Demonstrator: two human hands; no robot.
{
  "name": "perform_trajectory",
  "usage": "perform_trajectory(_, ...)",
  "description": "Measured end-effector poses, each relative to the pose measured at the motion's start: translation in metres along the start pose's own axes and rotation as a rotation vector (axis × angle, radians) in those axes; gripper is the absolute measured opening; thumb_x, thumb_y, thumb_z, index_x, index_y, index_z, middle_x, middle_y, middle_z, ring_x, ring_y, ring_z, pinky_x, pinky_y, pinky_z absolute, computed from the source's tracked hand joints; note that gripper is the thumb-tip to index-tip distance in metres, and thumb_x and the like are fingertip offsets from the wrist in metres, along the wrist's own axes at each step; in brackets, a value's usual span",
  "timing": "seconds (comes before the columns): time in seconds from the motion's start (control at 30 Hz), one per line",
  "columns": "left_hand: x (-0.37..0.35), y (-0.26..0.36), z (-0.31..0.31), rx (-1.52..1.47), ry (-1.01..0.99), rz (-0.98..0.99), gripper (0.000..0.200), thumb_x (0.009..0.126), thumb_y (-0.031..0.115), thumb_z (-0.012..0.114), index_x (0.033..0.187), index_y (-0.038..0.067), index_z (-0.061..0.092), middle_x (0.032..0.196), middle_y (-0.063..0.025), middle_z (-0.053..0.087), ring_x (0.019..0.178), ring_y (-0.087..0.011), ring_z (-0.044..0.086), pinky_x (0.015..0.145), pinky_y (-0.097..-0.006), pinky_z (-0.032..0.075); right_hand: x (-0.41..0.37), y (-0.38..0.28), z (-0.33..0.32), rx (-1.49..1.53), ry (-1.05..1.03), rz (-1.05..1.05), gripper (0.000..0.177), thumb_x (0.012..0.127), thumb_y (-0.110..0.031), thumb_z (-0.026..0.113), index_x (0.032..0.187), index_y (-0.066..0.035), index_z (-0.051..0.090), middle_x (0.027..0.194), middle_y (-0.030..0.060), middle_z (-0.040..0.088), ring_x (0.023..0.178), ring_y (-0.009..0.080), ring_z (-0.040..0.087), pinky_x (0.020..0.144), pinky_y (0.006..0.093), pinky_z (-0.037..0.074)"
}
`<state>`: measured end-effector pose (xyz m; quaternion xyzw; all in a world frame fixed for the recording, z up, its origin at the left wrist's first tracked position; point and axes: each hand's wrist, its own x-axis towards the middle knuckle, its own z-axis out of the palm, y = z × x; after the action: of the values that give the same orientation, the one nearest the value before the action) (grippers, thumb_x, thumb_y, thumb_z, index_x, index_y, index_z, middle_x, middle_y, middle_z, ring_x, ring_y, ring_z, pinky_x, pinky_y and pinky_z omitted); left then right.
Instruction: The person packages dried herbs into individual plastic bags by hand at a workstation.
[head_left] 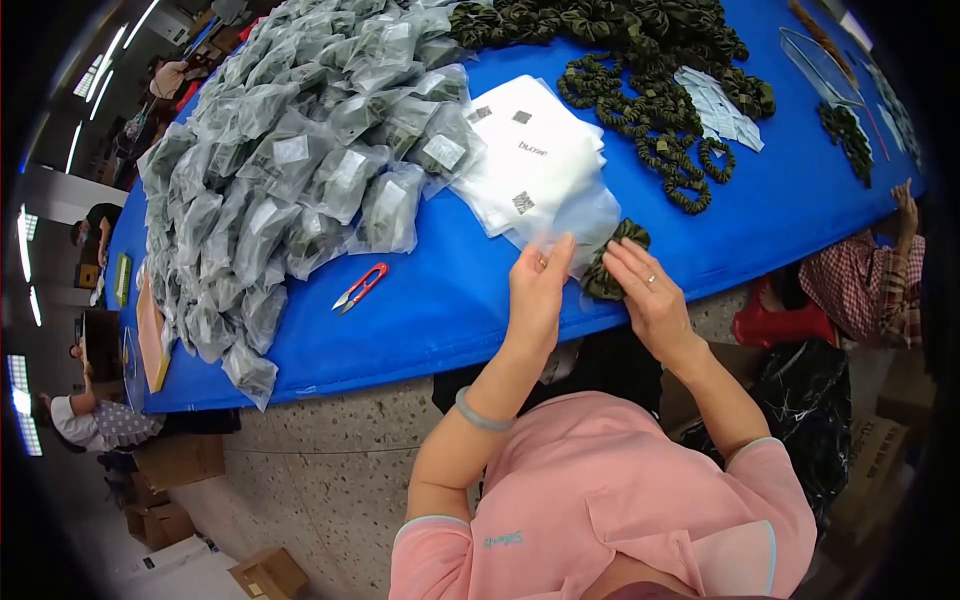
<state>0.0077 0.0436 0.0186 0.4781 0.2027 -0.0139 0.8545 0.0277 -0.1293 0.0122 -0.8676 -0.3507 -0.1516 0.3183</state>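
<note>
Packets (300, 150) left of bag stack (545, 165); scrunchie (601, 280) perhaps partly in bag (580, 222).

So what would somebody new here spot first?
Probably the big heap of packed see-through bags on the left of the blue table. Then the dark green scrunchies piled at the far side, right of the heap, and the red snips near its front.

At the centre are two hands, one left hand (538, 290) and one right hand (655, 305), and one dark green scrunchie (603, 281); left of centre, one pair of red-handled snips (374, 283); upper left, bagged packets (300, 150) too many to count.
</note>
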Motion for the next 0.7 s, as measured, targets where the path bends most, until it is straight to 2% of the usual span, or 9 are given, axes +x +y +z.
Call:
perform_trajectory(0.03,0.003,0.003,0.001,0.0,0.0,0.001,0.049,0.098,0.02,0.061,0.135,-0.008,0.045,0.123,-0.0174,0.06,0.11,-0.0218,0.061,0.099,-0.0293,0.047,-0.001,0.0,0.002,0.0,0.001,-0.001,0.045,0.08,0.007,0.059,0.124,-0.003,0.062,0.131,0.0094,0.062,0.124,0.0304,0.056,0.102,0.0381,0.047)
perform_trajectory(0.17,0.006,0.015,0.009,-0.052,-0.023,-0.1,0.038,0.098,0.02,0.061,0.125,-0.005,0.055,0.111,-0.0123,0.065,0.102,-0.0153,0.062,0.092,-0.025,0.049,-0.005,-0.006,0.007,0.406,-0.052,-0.057,0.04,0.081,0.006,0.06,0.121,-0.003,0.064,0.129,0.0094,0.063,0.123,0.0304,0.057,0.101,0.0379,0.049)
perform_trajectory(0.2,0.005,0.014,0.011,-0.049,-0.025,-0.1,0.038,0.098,0.02,0.061,0.125,-0.005,0.055,0.111,-0.0123,0.065,0.102,-0.0153,0.062,0.092,-0.025,0.049,-0.004,-0.006,0.008,0.406,-0.049,-0.055,0.04,0.081,0.006,0.06,0.121,-0.003,0.064,0.129,0.0094,0.063,0.123,0.0304,0.057,0.101,0.0379,0.049)
perform_trajectory(0.33,-0.008,-0.003,0.02,-0.106,-0.044,0.054,0.032,0.098,0.02,0.061,0.119,-0.004,0.06,0.107,-0.0102,0.066,0.101,-0.0134,0.062,0.089,-0.0229,0.048,0.002,-0.006,0.01,0.056,0.111,-0.027,0.037,0.082,0.004,0.061,0.117,-0.003,0.066,0.126,0.0096,0.064,0.121,0.0306,0.059,0.099,0.0375,0.051)
perform_trajectory(0.53,-0.003,-0.001,0.013,-0.007,0.031,0.09,0.034,0.099,0.02,0.06,0.123,-0.003,0.06,0.11,-0.0104,0.066,0.1,-0.0131,0.061,0.088,-0.0221,0.048,-0.006,-0.009,0.013,-0.003,0.046,-0.086,0.035,0.081,0.003,0.063,0.115,-0.004,0.067,0.124,0.0094,0.065,0.121,0.0315,0.059,0.098,0.0374,0.052)
perform_trajectory(0.7,-0.001,0.001,0.011,0.075,0.085,0.125,0.035,0.099,0.02,0.059,0.126,-0.003,0.059,0.111,-0.0105,0.066,0.1,-0.0128,0.061,0.087,-0.0214,0.048,-0.002,0.002,0.012,0.217,-0.07,-0.233,0.036,0.081,0.004,0.063,0.116,-0.005,0.067,0.126,0.0087,0.065,0.123,0.032,0.058,0.099,0.0375,0.051)
